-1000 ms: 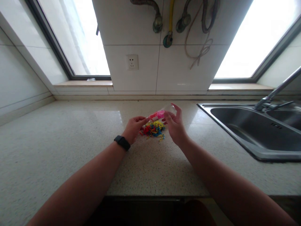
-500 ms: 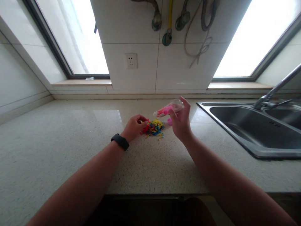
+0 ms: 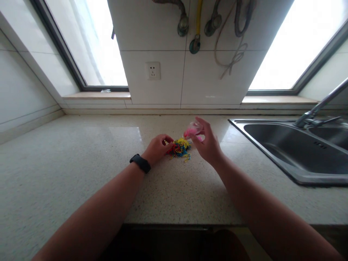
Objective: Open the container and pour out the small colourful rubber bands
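A small heap of thin red, yellow and blue rubber-band-like pieces (image 3: 180, 148) lies on the counter between my hands. My left hand (image 3: 158, 148), with a dark band on its wrist, is at the heap's left edge. Its thumb and fingers are curled together at the red pieces; what is between the fingertips is too small to tell. My right hand (image 3: 207, 143) grips a clear plastic container (image 3: 196, 127) with pink and red pieces inside. The container is tilted, its lower end just above the heap's upper right side. A pink round thing (image 3: 200, 138), perhaps a lid, is partly hidden behind my right hand.
The speckled counter (image 3: 108, 174) runs up to a tiled wall with a power socket (image 3: 153, 70). At the right is a steel sink (image 3: 282, 152) with a tap (image 3: 307, 117). Pipes and a yellow hose (image 3: 198, 21) hang on the wall above.
My right hand has lowered the container and brought it nearer the heap, turning it more steeply downward. My left hand stays at the heap's left side, with its fingertips lower among the red pieces.
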Motion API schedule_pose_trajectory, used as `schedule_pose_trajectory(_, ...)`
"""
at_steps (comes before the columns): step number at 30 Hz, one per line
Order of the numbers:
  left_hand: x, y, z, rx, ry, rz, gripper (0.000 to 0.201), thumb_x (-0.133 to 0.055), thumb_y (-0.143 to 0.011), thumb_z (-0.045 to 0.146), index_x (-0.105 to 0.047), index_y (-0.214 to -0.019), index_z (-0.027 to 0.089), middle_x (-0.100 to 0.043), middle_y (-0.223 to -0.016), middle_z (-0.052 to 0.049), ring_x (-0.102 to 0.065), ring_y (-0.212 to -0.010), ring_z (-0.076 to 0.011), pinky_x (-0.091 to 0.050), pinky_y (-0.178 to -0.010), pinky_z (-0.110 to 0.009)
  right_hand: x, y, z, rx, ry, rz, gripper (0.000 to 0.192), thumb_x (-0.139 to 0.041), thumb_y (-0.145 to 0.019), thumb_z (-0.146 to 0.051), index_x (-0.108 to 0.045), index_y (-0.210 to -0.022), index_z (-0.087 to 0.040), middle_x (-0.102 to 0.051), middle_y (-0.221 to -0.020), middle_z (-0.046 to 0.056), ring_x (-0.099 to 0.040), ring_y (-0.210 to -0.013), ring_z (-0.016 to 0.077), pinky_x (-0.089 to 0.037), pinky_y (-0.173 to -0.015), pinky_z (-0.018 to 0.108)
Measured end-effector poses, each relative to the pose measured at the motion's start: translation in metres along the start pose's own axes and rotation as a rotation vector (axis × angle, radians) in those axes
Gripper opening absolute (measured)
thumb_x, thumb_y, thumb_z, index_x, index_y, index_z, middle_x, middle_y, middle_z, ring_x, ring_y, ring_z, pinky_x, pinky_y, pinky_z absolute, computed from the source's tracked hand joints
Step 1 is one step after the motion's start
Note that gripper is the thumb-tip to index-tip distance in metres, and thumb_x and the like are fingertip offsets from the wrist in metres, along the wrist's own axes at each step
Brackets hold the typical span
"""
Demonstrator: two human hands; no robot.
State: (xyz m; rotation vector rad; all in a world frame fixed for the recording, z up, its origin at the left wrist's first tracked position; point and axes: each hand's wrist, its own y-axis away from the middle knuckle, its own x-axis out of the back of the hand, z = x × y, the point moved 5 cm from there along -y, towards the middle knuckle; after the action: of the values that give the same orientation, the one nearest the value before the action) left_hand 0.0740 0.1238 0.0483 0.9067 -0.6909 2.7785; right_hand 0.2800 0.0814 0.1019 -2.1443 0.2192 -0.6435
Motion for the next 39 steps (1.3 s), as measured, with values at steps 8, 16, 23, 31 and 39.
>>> schedule_pose_trajectory(8, 0.001, 0.001, 0.005, -0.033, -0.03, 0.002, 0.024, -0.061, -0.083, 0.033, -0.068, -0.096, 0.014, -0.065, -0.091, -0.006, -0.054, -0.075, -0.0138, -0.042, -0.069, -0.027, 0.003, 0.001, 0.002, 0.015, -0.033, 0.063, 0.063, -0.062, -0.087, -0.028, -0.035, -0.143, -0.028, -0.056, -0.123, 0.01, -0.059, -0.102, 0.022, -0.051, -0.09, 0.044)
schedule_pose_trajectory(16, -0.002, 0.001, 0.006, -0.036, -0.007, -0.026, 0.026, -0.059, -0.085, 0.036, -0.068, -0.099, 0.015, -0.065, -0.092, -0.006, -0.054, -0.075, -0.0136, -0.042, -0.068, -0.027, -0.002, 0.002, 0.007, -0.071, -0.102, 0.071, 0.062, -0.062, -0.087, -0.031, -0.035, -0.142, -0.026, -0.058, -0.118, 0.011, -0.061, -0.096, 0.0217, -0.053, -0.084, 0.042)
schedule_pose_trajectory(23, -0.001, 0.002, 0.007, -0.004, 0.003, -0.015, 0.024, -0.061, -0.084, 0.034, -0.068, -0.097, 0.015, -0.065, -0.089, -0.004, -0.054, -0.073, -0.0134, -0.043, -0.066, -0.027, -0.003, 0.002, -0.002, -0.035, -0.092, 0.029, 0.06, -0.062, -0.088, -0.03, -0.036, -0.142, -0.025, -0.059, -0.116, 0.01, -0.061, -0.095, 0.0207, -0.053, -0.085, 0.042)
schedule_pose_trajectory(31, -0.001, 0.0, 0.002, -0.013, 0.006, -0.013, 0.025, -0.06, -0.085, 0.035, -0.068, -0.098, 0.016, -0.065, -0.091, -0.005, -0.055, -0.075, -0.0137, -0.043, -0.068, -0.027, -0.002, 0.002, 0.004, -0.056, -0.087, 0.045, 0.063, -0.061, -0.088, -0.03, -0.034, -0.144, -0.027, -0.058, -0.119, 0.01, -0.06, -0.095, 0.0209, -0.053, -0.084, 0.042)
schedule_pose_trajectory(39, -0.001, 0.001, 0.006, -0.029, 0.003, -0.023, 0.024, -0.062, -0.084, 0.034, -0.068, -0.097, 0.015, -0.065, -0.09, -0.005, -0.054, -0.074, -0.0135, -0.043, -0.067, -0.026, -0.003, 0.004, 0.01, -0.077, -0.047, 0.063, 0.062, -0.06, -0.089, -0.033, -0.033, -0.144, -0.026, -0.059, -0.115, 0.01, -0.061, -0.092, 0.02, -0.054, -0.084, 0.042)
